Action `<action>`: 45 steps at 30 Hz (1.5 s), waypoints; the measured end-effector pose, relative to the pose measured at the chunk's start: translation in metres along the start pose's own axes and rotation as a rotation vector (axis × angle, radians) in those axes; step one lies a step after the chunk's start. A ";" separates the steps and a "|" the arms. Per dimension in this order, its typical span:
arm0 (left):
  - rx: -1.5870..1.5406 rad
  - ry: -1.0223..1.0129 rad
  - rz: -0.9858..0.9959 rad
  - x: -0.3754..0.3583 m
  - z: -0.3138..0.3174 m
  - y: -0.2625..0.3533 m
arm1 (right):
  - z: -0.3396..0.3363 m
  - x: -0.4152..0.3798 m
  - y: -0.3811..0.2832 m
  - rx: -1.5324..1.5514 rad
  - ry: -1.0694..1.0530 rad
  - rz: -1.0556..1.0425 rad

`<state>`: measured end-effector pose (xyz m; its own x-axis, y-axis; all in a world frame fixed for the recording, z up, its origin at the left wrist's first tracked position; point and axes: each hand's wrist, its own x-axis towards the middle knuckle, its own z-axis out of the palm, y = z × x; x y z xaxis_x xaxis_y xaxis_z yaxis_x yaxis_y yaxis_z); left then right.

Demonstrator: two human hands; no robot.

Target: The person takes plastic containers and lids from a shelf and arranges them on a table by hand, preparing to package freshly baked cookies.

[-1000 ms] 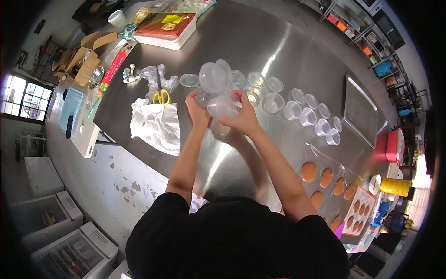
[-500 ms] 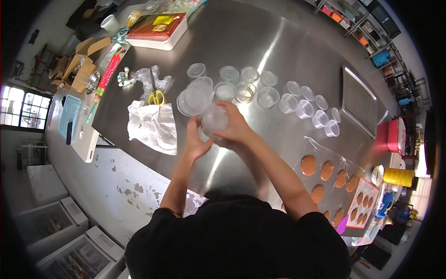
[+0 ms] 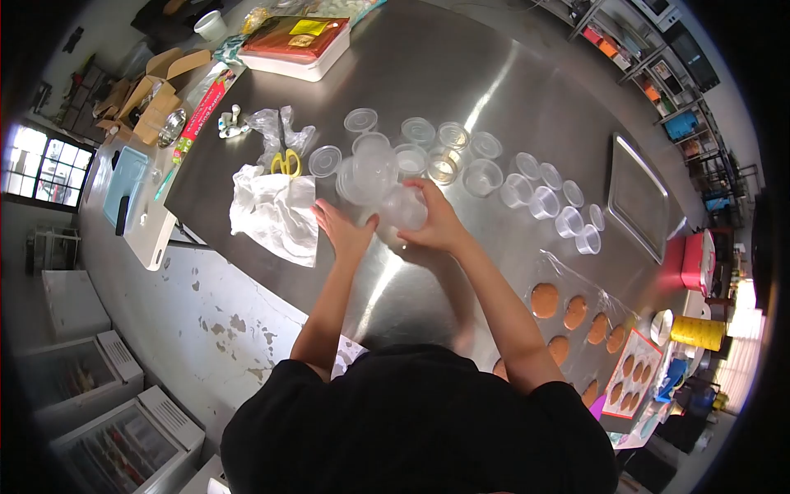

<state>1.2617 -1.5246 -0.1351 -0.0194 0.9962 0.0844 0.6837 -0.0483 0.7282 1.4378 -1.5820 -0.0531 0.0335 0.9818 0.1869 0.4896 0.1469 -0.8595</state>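
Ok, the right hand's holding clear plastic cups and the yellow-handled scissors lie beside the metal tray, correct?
Wrong place: in the head view, the yellow-handled scissors lie beside the crumpled white material, away from the metal tray. The right hand does hold clear plastic cups.

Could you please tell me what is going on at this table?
A person is handling clear plastic tubs with bare hands. The right hand grips what looks like a stack of cups, while the left hand is open beside it, seemingly holding nothing. Just beyond the hands is a bunch of round lids. Open tubs stand to the right, with yellow-handled scissors to the left.
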 end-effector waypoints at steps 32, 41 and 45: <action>-0.795 -0.371 -0.546 -0.060 0.033 0.074 | -0.043 -0.012 -0.006 0.207 0.025 0.074; -1.153 -0.720 -0.371 -0.089 0.010 0.071 | -0.059 -0.053 0.008 0.078 -0.103 0.073; -0.916 -0.651 -0.213 -0.092 0.029 0.059 | -0.069 -0.047 0.010 0.070 -0.148 0.029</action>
<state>1.3245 -1.6172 -0.1197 0.4932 0.8256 -0.2742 -0.0822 0.3580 0.9301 1.5014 -1.6352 -0.0381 -0.0844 0.9920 0.0942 0.4286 0.1215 -0.8953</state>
